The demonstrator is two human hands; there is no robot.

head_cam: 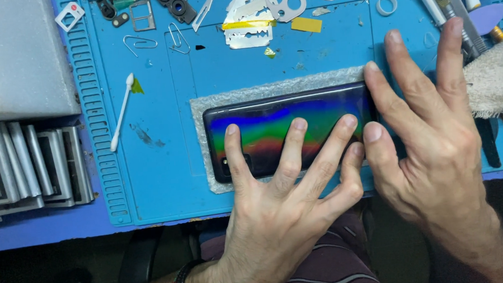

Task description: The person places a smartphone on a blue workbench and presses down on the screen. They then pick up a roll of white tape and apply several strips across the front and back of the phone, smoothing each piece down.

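Both hands, left hand [283, 197] and right hand [429, 132], lay open, fingers spread, pressing a dark phone [288, 128] flat onto its grey pad [272, 90], apparently to steady it.

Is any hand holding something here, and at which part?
Nothing is lifted. The left hand presses its spread fingertips on the glossy rainbow-coloured phone back; the right hand touches its right end.

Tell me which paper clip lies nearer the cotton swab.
The left paper clip, lying flat and pointing sideways; the other paper clip sits farther right of the swab.
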